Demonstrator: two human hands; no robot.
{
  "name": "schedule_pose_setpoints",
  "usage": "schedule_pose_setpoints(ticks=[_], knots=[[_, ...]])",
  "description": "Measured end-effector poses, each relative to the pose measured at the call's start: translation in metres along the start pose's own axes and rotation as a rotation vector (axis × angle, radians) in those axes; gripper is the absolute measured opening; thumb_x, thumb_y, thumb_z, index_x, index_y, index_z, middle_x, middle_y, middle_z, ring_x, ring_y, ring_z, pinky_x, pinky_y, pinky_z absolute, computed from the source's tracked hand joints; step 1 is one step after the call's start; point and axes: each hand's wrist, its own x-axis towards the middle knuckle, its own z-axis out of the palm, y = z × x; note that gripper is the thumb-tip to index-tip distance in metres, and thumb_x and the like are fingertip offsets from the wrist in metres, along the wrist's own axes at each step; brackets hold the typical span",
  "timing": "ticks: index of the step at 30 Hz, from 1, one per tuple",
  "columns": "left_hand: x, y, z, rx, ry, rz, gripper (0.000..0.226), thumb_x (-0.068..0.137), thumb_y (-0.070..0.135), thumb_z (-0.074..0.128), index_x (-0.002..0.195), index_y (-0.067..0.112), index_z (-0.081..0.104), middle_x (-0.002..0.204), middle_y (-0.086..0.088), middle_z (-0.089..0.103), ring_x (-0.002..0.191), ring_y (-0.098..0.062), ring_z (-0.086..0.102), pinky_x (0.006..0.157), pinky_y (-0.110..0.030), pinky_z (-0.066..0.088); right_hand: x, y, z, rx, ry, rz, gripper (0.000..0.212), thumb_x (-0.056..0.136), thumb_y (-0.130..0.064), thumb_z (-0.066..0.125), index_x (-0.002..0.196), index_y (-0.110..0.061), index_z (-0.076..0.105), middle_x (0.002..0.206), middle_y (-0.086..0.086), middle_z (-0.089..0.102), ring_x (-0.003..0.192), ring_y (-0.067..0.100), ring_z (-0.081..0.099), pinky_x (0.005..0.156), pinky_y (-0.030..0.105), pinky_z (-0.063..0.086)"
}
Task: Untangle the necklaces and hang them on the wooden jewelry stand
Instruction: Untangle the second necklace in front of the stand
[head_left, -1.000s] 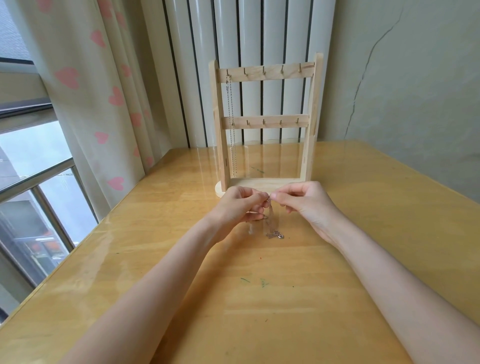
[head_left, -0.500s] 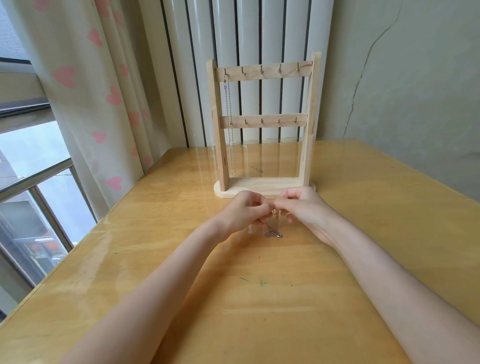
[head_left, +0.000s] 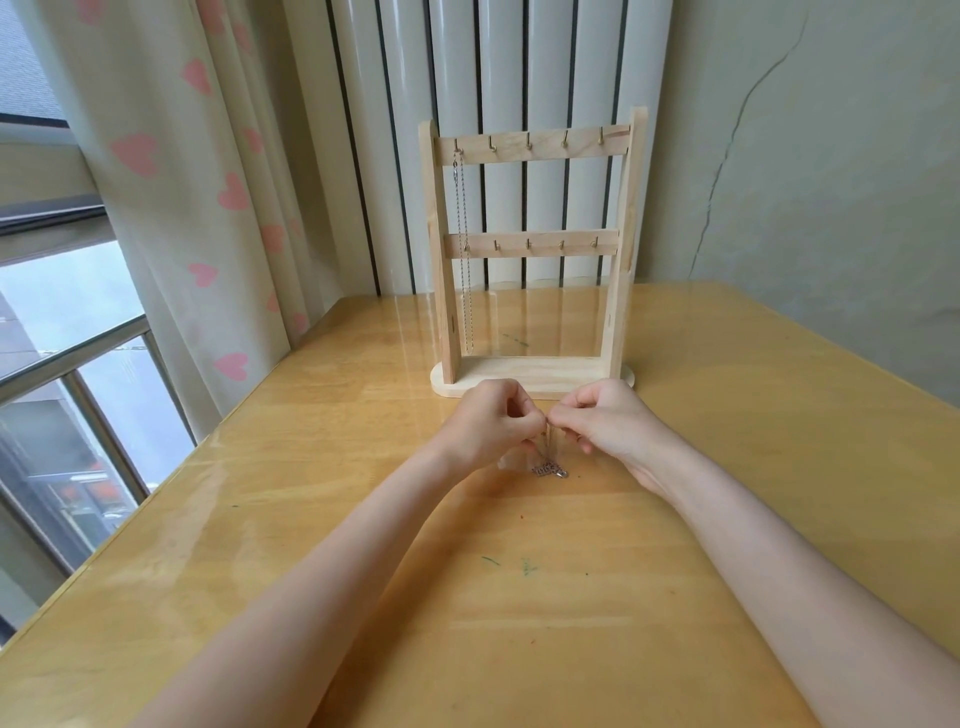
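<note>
Pale wooden two-rail jewelry stand (head_left: 532, 244) upright, brass hooks; thin silver chain necklace (head_left: 462, 249) hangs from top-left hook. Tangled silver necklace clump (head_left: 549, 469) on surface, strands lifted.

No readable text, label, brand or number shows anywhere.

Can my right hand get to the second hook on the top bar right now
Probably not yet: nothing blocks that hook, but the right hand is pinching the tangled chain with the left hand.
</note>
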Motion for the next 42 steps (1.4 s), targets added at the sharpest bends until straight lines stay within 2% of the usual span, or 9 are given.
schedule_pose_setpoints(ticks=[6, 11, 16, 22, 26, 29, 34, 38, 42], knots=[[0.001, 0.000, 0.000, -0.046, 0.028, 0.012, 0.023, 0.082, -0.001, 0.057, 0.066, 0.010, 0.046, 0.065, -0.005, 0.059, 0.058, -0.012, 0.062, 0.071, -0.041, 0.053, 0.000, -0.001, -0.003, 0.031, -0.084, 0.033, 0.017, 0.080, -0.009, 0.059, 0.063, -0.006, 0.058, 0.062, 0.005, 0.049, 0.059, 0.016, 0.043, 0.051, 0.023, 0.034], [-0.001, 0.003, 0.000, -0.236, -0.033, -0.005, 0.022, 0.085, -0.005, 0.055, 0.071, 0.009, 0.045, 0.071, -0.007, 0.057, 0.053, -0.004, 0.061, 0.064, -0.016, 0.053, -0.003, -0.001, -0.007, 0.189, -0.249, 0.100, 0.021, 0.082, 0.001, 0.052, 0.062, -0.005, 0.056, 0.061, 0.008, 0.050, 0.053, 0.013, 0.045, 0.050, 0.025, 0.030], [-0.002, 0.002, -0.003, -0.346, -0.111, -0.043, 0.022, 0.087, -0.004, 0.054, 0.080, 0.013, 0.041, 0.071, -0.006, 0.056, 0.057, -0.008, 0.060, 0.070, -0.020, 0.055, -0.005, -0.004, -0.008, 0.096, -0.233, 0.067, 0.024, 0.081, -0.004, 0.051, 0.058, -0.009, 0.055, 0.056, 0.003, 0.053, 0.055, 0.014, 0.046, 0.050, 0.025, 0.031], [-0.002, 0.000, -0.002, -0.293, -0.170, -0.096, 0.021, 0.086, -0.003, 0.057, 0.085, 0.012, 0.042, 0.078, -0.013, 0.057, 0.061, -0.017, 0.058, 0.074, -0.037, 0.048, -0.004, 0.002, 0.000, -0.041, -0.141, -0.009, 0.024, 0.082, -0.022, 0.055, 0.061, -0.011, 0.060, 0.068, 0.009, 0.054, 0.065, 0.019, 0.046, 0.055, 0.026, 0.033], [-0.003, 0.002, -0.005, -0.311, -0.127, -0.086, 0.021, 0.085, -0.002, 0.056, 0.088, 0.013, 0.042, 0.065, 0.003, 0.055, 0.059, -0.011, 0.056, 0.061, -0.022, 0.049, -0.002, 0.002, 0.003, 0.044, -0.129, -0.051, 0.022, 0.084, -0.018, 0.055, 0.070, -0.003, 0.061, 0.065, 0.009, 0.055, 0.060, 0.014, 0.048, 0.052, 0.023, 0.034], [-0.002, 0.004, -0.005, -0.402, -0.081, -0.103, 0.023, 0.085, -0.003, 0.055, 0.086, 0.015, 0.040, 0.068, 0.000, 0.054, 0.057, -0.005, 0.054, 0.056, -0.017, 0.048, -0.003, 0.000, 0.000, 0.176, -0.196, -0.017, 0.024, 0.085, -0.005, 0.052, 0.061, -0.005, 0.058, 0.060, 0.007, 0.051, 0.056, 0.014, 0.048, 0.052, 0.024, 0.034], [0.000, 0.002, -0.010, -0.536, 0.028, -0.172, 0.023, 0.085, -0.005, 0.053, 0.081, 0.015, 0.041, 0.073, -0.006, 0.053, 0.056, -0.012, 0.045, 0.053, -0.017, 0.048, -0.006, -0.001, -0.003, 0.167, -0.388, 0.019, 0.023, 0.084, 0.000, 0.052, 0.062, -0.004, 0.055, 0.062, 0.009, 0.050, 0.059, 0.015, 0.049, 0.052, 0.022, 0.036], [0.000, 0.001, -0.011, -0.622, 0.011, -0.177, 0.019, 0.089, -0.003, 0.051, 0.079, 0.012, 0.046, 0.074, -0.007, 0.050, 0.058, -0.012, 0.046, 0.057, -0.017, 0.053, -0.003, -0.001, -0.006, 0.251, -0.258, -0.026, 0.020, 0.083, 0.003, 0.054, 0.065, -0.004, 0.057, 0.066, 0.007, 0.053, 0.063, 0.013, 0.052, 0.054, 0.022, 0.037], [0.000, 0.004, -0.011, -0.708, 0.018, -0.184, 0.017, 0.089, -0.002, 0.053, 0.083, 0.012, 0.047, 0.070, -0.004, 0.058, 0.057, -0.010, 0.060, 0.066, -0.022, 0.058, -0.002, 0.000, -0.009, 0.407, -0.150, -0.039, 0.021, 0.084, 0.007, 0.056, 0.067, -0.006, 0.055, 0.068, 0.006, 0.059, 0.062, 0.010, 0.053, 0.055, 0.021, 0.038]])
